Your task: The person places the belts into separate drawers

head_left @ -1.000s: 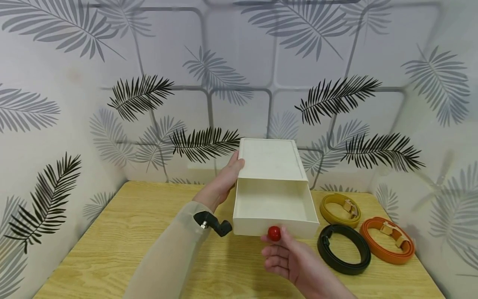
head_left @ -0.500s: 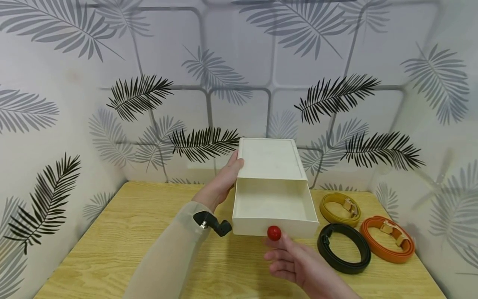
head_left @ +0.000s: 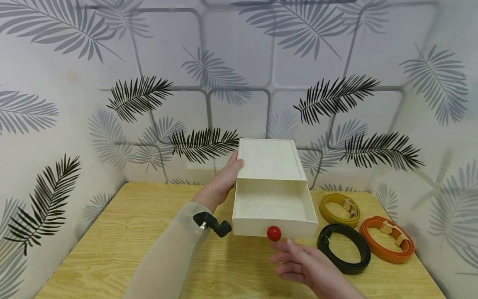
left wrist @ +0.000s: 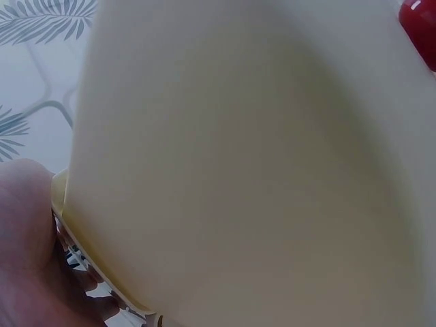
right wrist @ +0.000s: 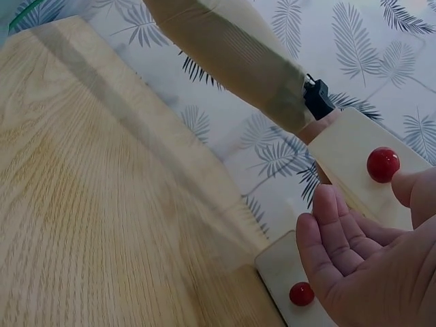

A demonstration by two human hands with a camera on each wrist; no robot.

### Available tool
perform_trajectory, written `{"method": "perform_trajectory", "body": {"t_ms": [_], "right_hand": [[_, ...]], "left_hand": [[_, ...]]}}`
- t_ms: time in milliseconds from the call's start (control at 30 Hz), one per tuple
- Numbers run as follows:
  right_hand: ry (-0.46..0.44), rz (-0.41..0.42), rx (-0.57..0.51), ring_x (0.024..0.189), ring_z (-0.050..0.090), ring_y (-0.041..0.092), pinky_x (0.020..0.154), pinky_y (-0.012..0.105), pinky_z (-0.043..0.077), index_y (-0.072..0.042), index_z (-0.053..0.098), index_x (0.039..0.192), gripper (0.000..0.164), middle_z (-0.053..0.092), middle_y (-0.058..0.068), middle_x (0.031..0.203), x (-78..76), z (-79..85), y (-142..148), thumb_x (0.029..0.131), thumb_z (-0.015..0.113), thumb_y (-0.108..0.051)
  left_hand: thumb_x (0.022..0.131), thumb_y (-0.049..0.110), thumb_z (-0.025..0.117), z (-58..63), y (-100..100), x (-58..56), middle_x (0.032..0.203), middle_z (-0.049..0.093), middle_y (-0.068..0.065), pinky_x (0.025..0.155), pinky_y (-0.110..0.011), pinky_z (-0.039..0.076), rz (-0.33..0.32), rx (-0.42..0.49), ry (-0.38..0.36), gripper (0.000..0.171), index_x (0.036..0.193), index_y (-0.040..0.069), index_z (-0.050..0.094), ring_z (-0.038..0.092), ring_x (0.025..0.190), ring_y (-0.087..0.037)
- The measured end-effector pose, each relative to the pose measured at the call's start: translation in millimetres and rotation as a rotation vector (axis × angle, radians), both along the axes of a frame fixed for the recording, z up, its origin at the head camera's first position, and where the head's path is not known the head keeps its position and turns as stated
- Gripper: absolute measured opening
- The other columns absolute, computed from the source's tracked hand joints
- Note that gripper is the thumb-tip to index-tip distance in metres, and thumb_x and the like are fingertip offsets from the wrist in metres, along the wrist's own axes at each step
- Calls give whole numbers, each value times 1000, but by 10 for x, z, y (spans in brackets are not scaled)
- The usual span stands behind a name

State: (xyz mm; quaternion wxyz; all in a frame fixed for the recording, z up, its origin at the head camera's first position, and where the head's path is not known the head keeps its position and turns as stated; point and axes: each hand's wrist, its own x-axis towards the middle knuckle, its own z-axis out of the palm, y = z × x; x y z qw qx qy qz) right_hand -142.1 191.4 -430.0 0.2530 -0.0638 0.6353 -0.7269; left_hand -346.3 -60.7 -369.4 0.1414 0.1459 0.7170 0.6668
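A white drawer box [head_left: 272, 160] stands at the back middle of the table in the head view. Its upper drawer [head_left: 276, 201] is pulled out, with nothing visible inside. A round red knob [head_left: 274, 233] sits on that drawer's front. My left hand [head_left: 223, 180] holds the box's left side, thumb at the top edge; its fingers show partly behind the edge in the left wrist view. Below and right of the knob, my right hand [head_left: 306, 263] is apart from it, fingers loosely bent and holding nothing. The right wrist view shows a lower drawer front with its own red knob [right wrist: 302, 294].
To the right on the wooden table [head_left: 149, 232] lie three coiled belts: a mustard one [head_left: 328, 216], a black one [head_left: 345, 268] and an orange one [head_left: 397, 255]. Leaf-patterned walls stand behind and at both sides. A black camera mount [head_left: 213, 223] is on my left wrist.
My right hand has let go of the red knob and drawn back down and to the right. The left hand, box and drawer have stayed in place.
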Motion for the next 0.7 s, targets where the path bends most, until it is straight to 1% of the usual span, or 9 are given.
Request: {"method": "perform_trajectory", "body": {"t_ms": [133,300,400,467,567,700], "right_hand": [[38,-7,42,110,73,21,100,38,60,14,44,159,65,75,10,126,-4,-16,58,123,38,-39],[79,-24,117,112,73,23,101,38,60,15,45,158,65,74,11,128,-29,-41,133,123,39,-39],[96,-49,186,113,73,26,100,39,60,16,47,156,66,74,14,128,-53,-60,167,122,41,-40],[116,-65,238,114,73,29,100,41,61,17,49,155,67,74,14,129,-74,-76,192,122,42,-41],[148,-88,316,114,73,32,100,46,61,17,51,152,67,74,15,128,-105,-93,226,121,44,-41],[168,-129,409,113,73,32,101,50,60,14,55,151,65,75,14,128,-133,-111,260,120,49,-43]], "left_hand": [[120,45,33,6,0,11,185,-5,5,131,-63,12,2,2,-1,69,178,38,-3,-3,168,-28],[120,44,33,5,4,17,185,-6,5,132,-62,11,0,-1,2,69,178,38,-3,-4,168,-27],[120,44,33,-5,4,11,185,-6,6,132,-63,10,-1,-2,6,69,178,38,-3,-5,168,-27],[120,44,33,-8,3,10,185,-6,6,131,-63,11,-3,-2,10,69,178,37,-4,-5,168,-27],[120,44,32,-9,2,6,185,-4,5,131,-63,12,-12,3,23,68,179,37,-2,-2,168,-27],[120,43,32,-9,0,2,185,0,3,131,-63,14,-20,11,34,68,179,37,0,4,167,-28]]}}
